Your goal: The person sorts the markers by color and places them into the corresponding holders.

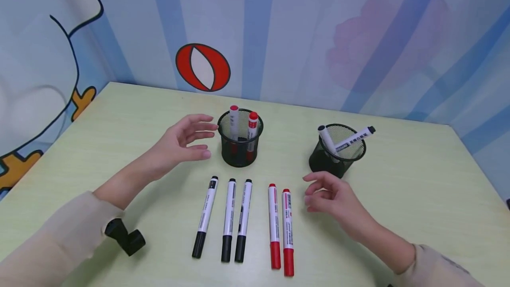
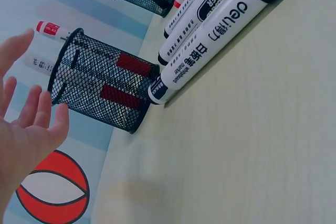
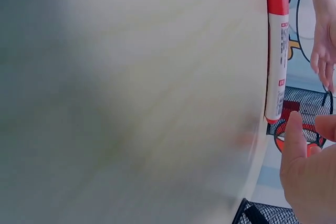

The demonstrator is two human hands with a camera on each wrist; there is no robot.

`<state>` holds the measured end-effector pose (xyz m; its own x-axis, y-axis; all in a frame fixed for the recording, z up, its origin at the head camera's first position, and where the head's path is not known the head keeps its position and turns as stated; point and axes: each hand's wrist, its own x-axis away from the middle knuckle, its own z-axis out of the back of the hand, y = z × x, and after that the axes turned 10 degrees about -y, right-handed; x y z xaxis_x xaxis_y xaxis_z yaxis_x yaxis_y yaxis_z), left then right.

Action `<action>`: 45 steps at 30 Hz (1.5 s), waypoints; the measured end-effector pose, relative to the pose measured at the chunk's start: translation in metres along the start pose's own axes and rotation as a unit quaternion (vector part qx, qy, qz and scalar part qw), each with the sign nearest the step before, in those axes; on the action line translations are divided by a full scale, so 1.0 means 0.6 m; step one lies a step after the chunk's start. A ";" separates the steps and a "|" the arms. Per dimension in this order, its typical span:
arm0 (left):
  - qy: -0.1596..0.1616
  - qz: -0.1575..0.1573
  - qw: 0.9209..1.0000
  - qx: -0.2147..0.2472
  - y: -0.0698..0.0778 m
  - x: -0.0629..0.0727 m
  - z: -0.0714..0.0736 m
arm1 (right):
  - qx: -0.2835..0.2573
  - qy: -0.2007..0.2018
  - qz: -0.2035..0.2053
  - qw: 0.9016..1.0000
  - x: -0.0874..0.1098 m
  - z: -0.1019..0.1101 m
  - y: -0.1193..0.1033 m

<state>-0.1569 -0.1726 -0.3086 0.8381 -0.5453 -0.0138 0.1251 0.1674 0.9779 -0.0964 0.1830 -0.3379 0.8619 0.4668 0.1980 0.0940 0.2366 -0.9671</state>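
My left hand [image 1: 181, 140] is held at the left side of a black mesh pen cup [image 1: 238, 157], fingers extended near its rim and nothing in its grasp. Two red-capped whiteboard markers, one of them [image 1: 253, 126] nearer the right wall, stand in that cup. Just in front of a second mesh cup [image 1: 323, 163] is my right hand [image 1: 332, 197], its fingers loosely bent around nothing. That cup holds two black-ended whiteboard markers, one [image 1: 354, 139] leaning out to the right. In the left wrist view, the left hand's fingers [image 2: 43, 109] spread beside the cup's rim.
Between my arms, three black markers [image 1: 229, 220] lie side by side on the pale table [image 1: 402, 180]. Two red markers [image 1: 287, 229] lie to their right. A wall with blue stripes and cartoon prints [image 1: 203, 67] rises behind the table. A black device [image 1: 124, 236] sits on the left wrist.
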 end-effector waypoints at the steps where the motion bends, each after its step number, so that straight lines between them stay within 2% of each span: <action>1: 0.007 -0.001 1.000 -0.003 -0.002 -0.003 0.001 | -0.004 -0.003 -0.006 1.000 -0.001 -0.001 0.000; 6: 0.029 0.005 0.999 -0.018 -0.013 -0.020 0.007 | -0.014 -0.010 -0.032 0.999 -0.006 -0.008 -0.001; 13: 0.009 0.038 0.999 -0.032 -0.024 -0.049 0.013 | -0.010 -0.007 -0.058 0.998 -0.015 -0.018 -0.003; 21: -0.013 0.079 0.996 -0.034 -0.031 -0.079 0.001 | 0.006 0.021 -0.085 0.996 -0.022 -0.035 0.000; 25: -0.013 0.082 0.996 -0.032 -0.033 -0.090 -0.004 | 0.019 0.033 -0.091 0.995 -0.025 -0.042 0.000; 34: -0.012 0.083 0.996 -0.041 -0.035 -0.103 -0.009 | 0.034 0.034 -0.104 0.993 -0.030 -0.044 -0.008; 45: -0.021 0.102 0.994 -0.038 -0.040 -0.104 -0.014 | 0.068 0.027 -0.105 0.992 -0.037 -0.046 -0.012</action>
<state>-0.2076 -0.1357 -0.3327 0.8270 -0.5279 0.1934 -0.0043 0.3381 0.9411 -0.1023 0.1472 -0.3398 0.8562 0.3490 0.3810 0.2096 0.4393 -0.8735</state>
